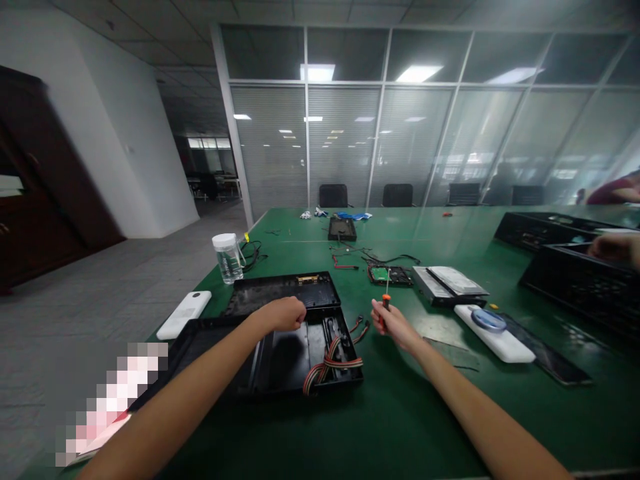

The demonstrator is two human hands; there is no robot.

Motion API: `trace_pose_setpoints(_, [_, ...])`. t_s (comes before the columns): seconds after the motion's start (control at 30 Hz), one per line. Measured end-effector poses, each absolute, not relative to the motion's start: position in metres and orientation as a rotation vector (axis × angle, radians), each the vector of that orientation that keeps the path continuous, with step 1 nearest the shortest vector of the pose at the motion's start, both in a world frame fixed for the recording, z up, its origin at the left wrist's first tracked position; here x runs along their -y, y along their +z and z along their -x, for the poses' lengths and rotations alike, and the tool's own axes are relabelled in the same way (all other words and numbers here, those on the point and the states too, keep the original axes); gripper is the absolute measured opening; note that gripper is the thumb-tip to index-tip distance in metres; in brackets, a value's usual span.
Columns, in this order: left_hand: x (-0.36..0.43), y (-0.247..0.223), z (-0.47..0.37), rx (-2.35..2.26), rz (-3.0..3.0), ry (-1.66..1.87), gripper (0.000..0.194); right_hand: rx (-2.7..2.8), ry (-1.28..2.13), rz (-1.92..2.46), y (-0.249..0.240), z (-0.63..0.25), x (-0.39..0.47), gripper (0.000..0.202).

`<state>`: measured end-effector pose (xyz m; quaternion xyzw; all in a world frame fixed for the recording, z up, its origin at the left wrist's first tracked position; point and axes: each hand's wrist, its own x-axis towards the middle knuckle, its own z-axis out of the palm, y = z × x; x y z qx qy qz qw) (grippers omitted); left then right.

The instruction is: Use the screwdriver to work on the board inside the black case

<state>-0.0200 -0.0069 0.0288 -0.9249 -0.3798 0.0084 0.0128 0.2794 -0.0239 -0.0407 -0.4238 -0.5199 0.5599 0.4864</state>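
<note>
My right hand (400,328) is wrapped around the orange-and-black handle of a screwdriver (385,301), its thin shaft pointing up and away. Over the open black case (287,360), my left hand (290,313) is closed in a fist; whatever its fingers may hold is hidden. Striped ribbon cables (333,365) spill from the case's right part. Behind it stands a black panel (280,293) with a gold-coloured connector strip. Beyond the screwdriver tip lies a dark frame with a green circuit board (381,274).
Right of the board are silver drive-like boxes (450,283), a white power bank (495,333) and a dark flat strip (545,347). Black casings (590,287) stand farther right, beside another person's hand (617,248). A clear bottle (227,259) and white device (185,315) are left.
</note>
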Motion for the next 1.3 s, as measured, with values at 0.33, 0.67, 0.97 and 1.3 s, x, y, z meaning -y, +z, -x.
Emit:
trace_pose_setpoints(0.33, [0.013,0.020,0.050,1.199,3.058,-0.056,0.016,2.036,0.687,1.122,-0.013,-0.257,0.055,0.035])
trace_pose_setpoints(0.67, [-0.035,0.004,0.082,1.342,2.968,-0.145,0.021,2.619,-0.056,1.237,-0.027,-0.230,0.167,0.032])
trace_pose_setpoints(0.97, [-0.044,-0.008,0.061,1.096,2.886,0.067,0.008,2.519,0.106,1.278,-0.046,-0.283,0.210,0.024])
trace_pose_setpoints(1.3, [0.048,0.097,0.056,0.976,2.957,-0.076,0.008,2.426,0.163,1.217,-0.040,-0.259,0.111,0.021])
